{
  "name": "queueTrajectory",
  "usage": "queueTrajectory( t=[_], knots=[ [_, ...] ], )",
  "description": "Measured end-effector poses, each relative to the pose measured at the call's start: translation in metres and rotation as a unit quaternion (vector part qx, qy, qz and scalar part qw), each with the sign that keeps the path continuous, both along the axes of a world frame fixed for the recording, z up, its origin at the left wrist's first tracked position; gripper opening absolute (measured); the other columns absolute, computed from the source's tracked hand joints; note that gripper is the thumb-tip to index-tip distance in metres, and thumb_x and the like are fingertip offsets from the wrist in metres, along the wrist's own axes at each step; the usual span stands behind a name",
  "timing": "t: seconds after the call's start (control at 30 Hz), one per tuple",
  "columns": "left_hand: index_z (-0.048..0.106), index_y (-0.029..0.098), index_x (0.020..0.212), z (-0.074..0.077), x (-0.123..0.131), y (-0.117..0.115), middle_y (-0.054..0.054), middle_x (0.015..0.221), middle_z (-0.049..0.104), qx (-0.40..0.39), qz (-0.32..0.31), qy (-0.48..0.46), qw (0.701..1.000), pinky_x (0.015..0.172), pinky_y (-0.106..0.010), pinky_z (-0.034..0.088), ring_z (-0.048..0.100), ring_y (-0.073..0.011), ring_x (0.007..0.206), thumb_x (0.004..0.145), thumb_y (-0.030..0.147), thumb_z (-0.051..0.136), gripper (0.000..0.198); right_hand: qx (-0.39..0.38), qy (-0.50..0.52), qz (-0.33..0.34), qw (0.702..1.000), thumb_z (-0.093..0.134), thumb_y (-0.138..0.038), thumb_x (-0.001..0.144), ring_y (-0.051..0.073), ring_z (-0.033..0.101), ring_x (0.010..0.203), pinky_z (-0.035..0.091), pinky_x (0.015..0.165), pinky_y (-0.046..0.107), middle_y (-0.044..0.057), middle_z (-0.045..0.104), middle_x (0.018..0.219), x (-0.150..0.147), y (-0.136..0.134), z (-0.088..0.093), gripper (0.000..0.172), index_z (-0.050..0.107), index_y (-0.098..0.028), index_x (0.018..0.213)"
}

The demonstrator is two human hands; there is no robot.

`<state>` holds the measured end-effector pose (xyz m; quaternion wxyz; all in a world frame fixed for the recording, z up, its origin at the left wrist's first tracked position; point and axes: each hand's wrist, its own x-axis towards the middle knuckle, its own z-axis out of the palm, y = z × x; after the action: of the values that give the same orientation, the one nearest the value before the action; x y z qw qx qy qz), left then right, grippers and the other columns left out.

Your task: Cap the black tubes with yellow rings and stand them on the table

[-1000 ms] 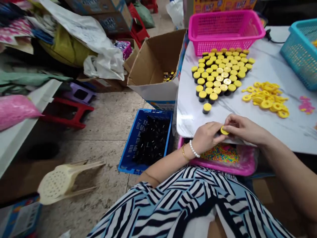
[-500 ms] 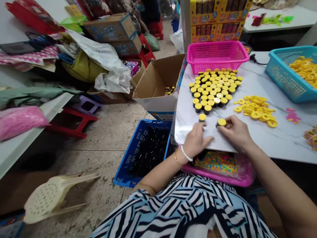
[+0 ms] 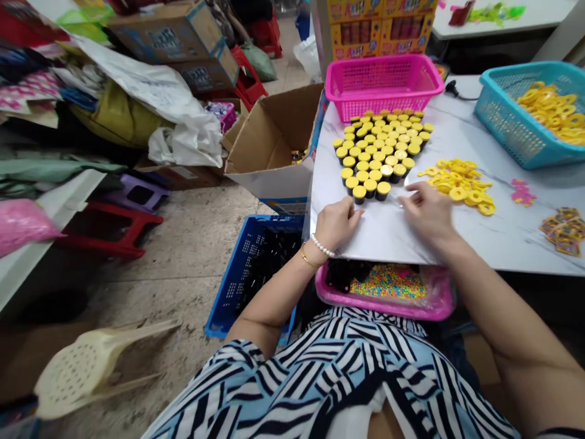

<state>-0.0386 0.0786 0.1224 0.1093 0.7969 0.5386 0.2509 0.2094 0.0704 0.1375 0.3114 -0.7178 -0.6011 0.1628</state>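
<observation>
Small black jars with yellow lids (image 3: 370, 149) stand upright in a tight group on the marbled white table. Two of them, a front-left jar (image 3: 359, 194) and a front-right jar (image 3: 382, 190), stand at its near edge. Just in front of that edge, at the left, is my left hand (image 3: 337, 224), its fingers curled; what they hold, if anything, is hidden. To the right of the group, my right hand (image 3: 427, 212) is slightly blurred, with thumb and forefinger apart and nothing seen between them. Yellow ring-shaped pieces (image 3: 461, 183) lie in a pile beyond it.
A pink basket (image 3: 384, 94) stands behind the jars, a teal basket (image 3: 512, 137) of yellow rings at right. Pink pieces (image 3: 521, 192) and printed pieces (image 3: 564, 230) lie nearby. Below the edge are a pink tray (image 3: 388, 310) of colourful beads and a blue crate (image 3: 228, 305).
The two front jars now stand against the group. My right hand has let go of its jar and moved forward; my left hand has curled beside the group. The view has shifted slightly.
</observation>
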Motion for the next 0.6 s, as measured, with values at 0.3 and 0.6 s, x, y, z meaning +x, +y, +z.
queueTrajectory(
  t=[0.3, 0.6],
  knots=[
    [0.058, 0.020, 0.074, -0.046, -0.017, -0.089, -0.001, 0.072, 0.063, 0.193, -0.266, -0.002, 0.945, 0.061, -0.030, 0.042, 0.057, -0.0134, 0.067, 0.101, 0.041, 0.062, 0.034, -0.033, -0.296, -0.129, 0.946, 0.065, -0.054, 0.092, 0.027, 0.056, 0.130, 0.041, 0.095, 0.042, 0.017, 0.059, 0.139, 0.098, 0.009, -0.001, 0.053, 0.071, -0.021, 0.134],
    [0.060, 0.010, 0.136, -0.095, 0.026, -0.083, -0.016, 0.124, 0.072, -0.013, -0.314, 0.146, 0.938, 0.101, -0.039, 0.055, 0.068, -0.0230, 0.113, 0.105, 0.025, 0.044, 0.038, 0.140, -0.229, -0.108, 0.957, 0.070, -0.034, 0.089, 0.023, 0.055, 0.121, 0.043, 0.099, 0.040, 0.016, 0.064, 0.118, 0.103, 0.011, -0.027, 0.038, 0.072, -0.014, 0.122]
  ],
)
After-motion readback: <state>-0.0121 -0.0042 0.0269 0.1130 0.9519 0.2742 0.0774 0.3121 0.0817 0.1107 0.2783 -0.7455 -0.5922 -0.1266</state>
